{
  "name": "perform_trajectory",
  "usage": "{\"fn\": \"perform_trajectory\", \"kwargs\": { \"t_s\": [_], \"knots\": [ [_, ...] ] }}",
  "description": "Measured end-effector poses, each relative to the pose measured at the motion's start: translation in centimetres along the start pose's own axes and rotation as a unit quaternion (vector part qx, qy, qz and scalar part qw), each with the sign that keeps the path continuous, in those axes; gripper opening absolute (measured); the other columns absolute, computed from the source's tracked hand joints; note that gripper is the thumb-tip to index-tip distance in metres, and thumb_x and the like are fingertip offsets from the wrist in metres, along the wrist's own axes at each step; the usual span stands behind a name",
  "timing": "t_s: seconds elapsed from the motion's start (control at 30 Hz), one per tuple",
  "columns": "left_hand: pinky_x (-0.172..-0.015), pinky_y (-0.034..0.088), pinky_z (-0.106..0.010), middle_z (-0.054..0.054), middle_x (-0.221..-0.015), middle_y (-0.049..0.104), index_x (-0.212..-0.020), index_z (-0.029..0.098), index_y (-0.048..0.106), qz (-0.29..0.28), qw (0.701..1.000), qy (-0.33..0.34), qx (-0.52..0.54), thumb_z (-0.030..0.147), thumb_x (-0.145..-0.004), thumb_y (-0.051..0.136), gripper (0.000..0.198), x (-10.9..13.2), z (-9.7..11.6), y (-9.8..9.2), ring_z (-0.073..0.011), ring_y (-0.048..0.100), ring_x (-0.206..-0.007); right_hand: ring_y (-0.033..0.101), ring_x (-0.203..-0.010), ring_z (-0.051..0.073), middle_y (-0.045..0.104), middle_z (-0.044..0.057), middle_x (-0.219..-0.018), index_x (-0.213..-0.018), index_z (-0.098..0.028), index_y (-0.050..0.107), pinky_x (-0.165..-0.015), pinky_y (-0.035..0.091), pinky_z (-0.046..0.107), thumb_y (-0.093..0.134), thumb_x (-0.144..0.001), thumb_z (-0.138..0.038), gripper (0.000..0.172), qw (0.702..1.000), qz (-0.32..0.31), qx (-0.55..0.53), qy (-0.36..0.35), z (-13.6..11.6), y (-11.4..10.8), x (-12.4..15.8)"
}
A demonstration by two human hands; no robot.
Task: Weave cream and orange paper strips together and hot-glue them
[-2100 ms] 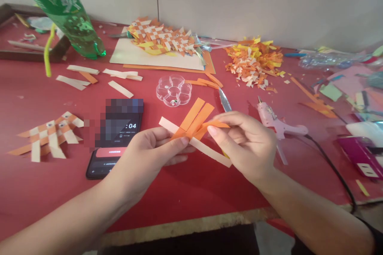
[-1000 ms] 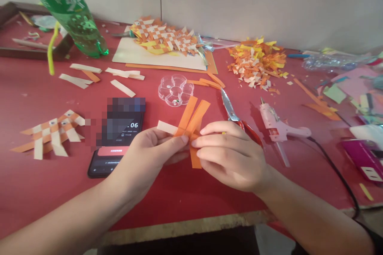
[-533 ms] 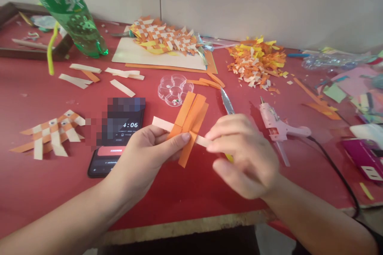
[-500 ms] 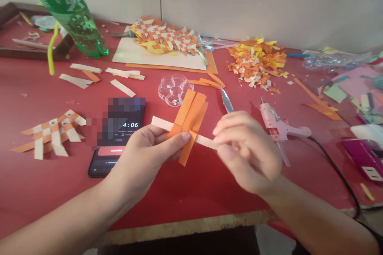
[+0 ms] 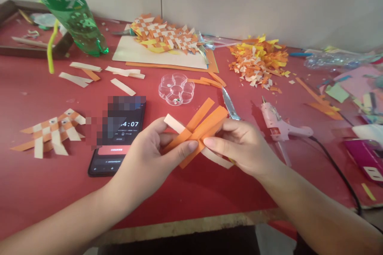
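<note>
Between my two hands is a small weave of orange paper strips crossed by a cream paper strip. My left hand pinches it from the left, thumb on top of the orange paper and fingers underneath. From the right, my right hand pinches the orange strips, its thumb on their near face. One end of the cream strip sticks out above my left fingers; the other curves down below my right thumb. Behind my right hand lie scissors, their handles hidden.
A phone with a timer and finished woven paper fish lie at left. Beyond are a clear flower-shaped tray, loose cream strips, paper scraps and a green bottle. A pink glue gun with its cord lies right.
My right hand has moved left from the cream strip's end onto the orange strips. The weave has tilted to the right, and the cream strip now bends downward.
</note>
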State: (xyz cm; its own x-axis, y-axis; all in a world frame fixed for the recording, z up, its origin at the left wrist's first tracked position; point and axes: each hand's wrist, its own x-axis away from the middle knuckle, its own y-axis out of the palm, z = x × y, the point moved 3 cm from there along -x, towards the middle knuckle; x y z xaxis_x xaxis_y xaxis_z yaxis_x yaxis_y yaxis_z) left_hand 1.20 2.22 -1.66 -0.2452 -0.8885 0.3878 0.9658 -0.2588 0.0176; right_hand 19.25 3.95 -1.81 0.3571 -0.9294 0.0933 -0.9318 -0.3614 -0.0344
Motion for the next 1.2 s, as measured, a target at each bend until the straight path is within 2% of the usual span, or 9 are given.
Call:
{"fn": "perform_trajectory", "kwargs": {
  "t_s": [0.13, 0.2, 0.27, 0.5, 0.63, 0.77, 0.9, 1.03, 1.2],
  "knots": [
    [-0.064, 0.051, -0.021, 0.001, -0.084, 0.073, -0.083, 0.022, 0.056, -0.005, 1.000, 0.012, -0.010, 0.044, -0.082, 0.071, 0.027, -0.2, 0.3, 0.0, -0.0164, 0.071, -0.077, 0.061, -0.069, 0.012, 0.062, 0.000, -0.081, -0.093, -0.023, 0.062, -0.064, 0.054, 0.027, 0.069, -0.084, -0.028, 0.013, 0.985, 0.136, 0.058, -0.091, -0.1, -0.9, 0.2],
    [-0.065, 0.052, -0.022, 0.002, -0.082, 0.071, -0.088, 0.023, 0.058, -0.026, 0.999, 0.014, -0.039, 0.044, -0.084, 0.068, 0.023, -0.1, 0.1, 0.1, -0.0153, 0.070, -0.073, 0.059, -0.075, 0.014, 0.059, 0.001, -0.087, -0.091, -0.025, 0.057, -0.068, 0.053, 0.029, 0.069, -0.083, -0.025, 0.014, 0.938, 0.264, 0.108, -0.197, -0.7, -1.7, 0.7],
    [-0.066, 0.052, -0.023, 0.003, -0.085, 0.071, -0.098, 0.027, 0.057, -0.044, 0.995, 0.014, -0.089, 0.043, -0.085, 0.067, 0.023, -0.1, -0.3, 0.1, -0.0165, 0.071, -0.075, 0.059, -0.080, 0.016, 0.057, 0.003, -0.090, -0.088, -0.026, 0.056, -0.071, 0.053, 0.032, 0.068, -0.083, -0.021, 0.014, 0.898, 0.306, 0.170, -0.268, -1.2, -2.0, 1.1],
    [-0.059, 0.048, -0.026, -0.002, -0.087, 0.071, -0.131, 0.026, 0.042, -0.033, 0.960, 0.099, -0.258, 0.039, -0.090, 0.059, 0.046, 0.3, -0.7, 0.6, -0.0187, 0.067, -0.067, 0.064, -0.079, 0.020, 0.069, 0.002, -0.083, -0.090, -0.024, 0.065, -0.072, 0.053, 0.036, 0.063, -0.083, -0.011, 0.015, 0.866, 0.058, 0.412, -0.277, -2.1, -0.8, 0.7],
    [-0.067, 0.051, -0.030, -0.010, -0.106, 0.066, -0.137, 0.018, 0.038, 0.009, 0.907, 0.191, -0.375, 0.036, -0.092, 0.056, 0.052, 0.6, -0.3, 1.2, -0.0216, 0.066, -0.079, 0.066, -0.089, 0.021, 0.070, 0.006, -0.095, -0.094, -0.022, 0.068, -0.077, 0.055, 0.036, 0.060, -0.086, -0.010, 0.016, 0.834, -0.025, 0.501, -0.231, -2.3, -0.9, 1.1],
    [-0.085, 0.051, -0.043, -0.018, -0.116, 0.059, -0.138, 0.010, 0.039, 0.060, 0.813, 0.285, -0.504, 0.035, -0.093, 0.052, 0.054, 0.8, 0.5, 1.6, -0.0308, 0.061, -0.102, 0.066, -0.090, 0.019, 0.070, 0.007, -0.095, -0.094, -0.019, 0.069, -0.079, 0.056, 0.033, 0.059, -0.087, -0.010, 0.015, 0.832, -0.029, 0.505, -0.226, -2.1, -1.2, 1.7],
    [-0.082, 0.053, -0.048, -0.019, -0.109, 0.060, -0.117, 0.008, 0.060, 0.092, 0.714, 0.401, -0.567, 0.027, -0.092, 0.053, 0.033, 1.3, 1.5, 1.2, -0.0322, 0.059, -0.096, 0.065, -0.092, 0.019, 0.071, 0.007, -0.094, -0.095, -0.018, 0.069, -0.082, 0.056, 0.033, 0.057, -0.091, -0.013, 0.014, 0.853, -0.013, 0.463, -0.240, -1.4, -0.7, 1.8],
    [-0.091, 0.053, -0.046, -0.012, -0.110, 0.067, -0.099, 0.013, 0.069, 0.009, 0.666, 0.503, -0.551, 0.007, -0.090, 0.050, 0.022, 1.6, 1.7, 0.7, -0.0288, 0.061, -0.105, 0.066, -0.088, 0.017, 0.071, 0.005, -0.091, -0.090, -0.018, 0.069, -0.080, 0.056, 0.032, 0.057, -0.093, -0.018, 0.013, 0.866, -0.028, 0.437, -0.243, -0.5, 0.0, 1.5],
    [-0.105, 0.048, -0.046, -0.007, -0.109, 0.073, -0.099, 0.014, 0.070, -0.055, 0.623, 0.559, -0.545, 0.011, -0.092, 0.054, 0.018, 1.3, 0.6, -0.1, -0.0246, 0.065, -0.109, 0.064, -0.094, 0.020, 0.071, 0.007, -0.097, -0.093, -0.017, 0.069, -0.084, 0.056, 0.036, 0.058, -0.091, -0.014, 0.012, 0.862, -0.037, 0.431, -0.265, 0.6, 0.2, 1.5]
  ]
}}
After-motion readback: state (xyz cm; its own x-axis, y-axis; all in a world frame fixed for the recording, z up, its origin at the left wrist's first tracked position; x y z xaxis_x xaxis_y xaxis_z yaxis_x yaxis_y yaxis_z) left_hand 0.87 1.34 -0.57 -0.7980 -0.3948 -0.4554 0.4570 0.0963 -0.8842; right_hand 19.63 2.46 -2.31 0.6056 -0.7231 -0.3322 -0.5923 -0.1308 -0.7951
